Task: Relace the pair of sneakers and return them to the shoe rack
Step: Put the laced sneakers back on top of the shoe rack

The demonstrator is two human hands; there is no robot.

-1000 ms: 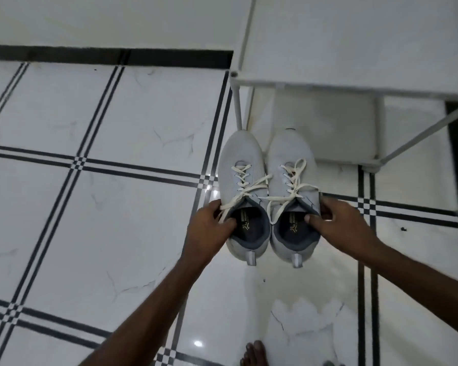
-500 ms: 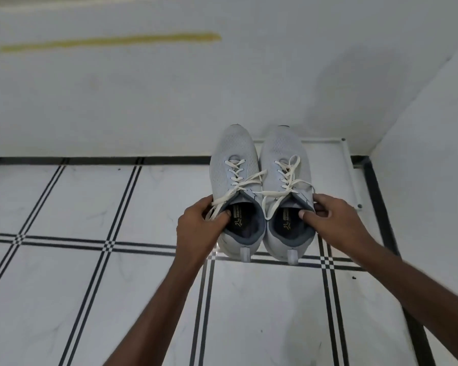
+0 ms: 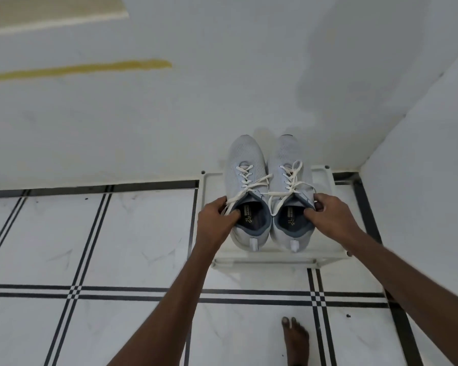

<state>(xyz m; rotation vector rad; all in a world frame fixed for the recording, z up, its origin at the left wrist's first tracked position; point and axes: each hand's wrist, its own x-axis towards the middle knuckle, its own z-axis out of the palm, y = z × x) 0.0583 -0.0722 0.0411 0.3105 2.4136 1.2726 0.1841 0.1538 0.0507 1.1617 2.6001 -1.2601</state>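
Observation:
Two pale grey sneakers with white laces sit side by side over the top of the white shoe rack (image 3: 325, 180), toes toward the wall. My left hand (image 3: 213, 220) grips the collar of the left sneaker (image 3: 245, 165), thumb inside the opening. My right hand (image 3: 325, 215) grips the collar of the right sneaker (image 3: 286, 157) the same way. Loose lace ends cross between the two shoes. Whether the soles rest on the rack top or hover just above it I cannot tell.
The rack stands in a corner, with a white wall (image 3: 169, 114) behind and another wall (image 3: 428, 154) to the right. White floor tiles with black lines (image 3: 90, 247) spread to the left. My bare foot (image 3: 295, 339) is on the floor below the rack.
Both hands carried the sneakers up from floor level beside the rack to above its top shelf. The view rose toward the wall.

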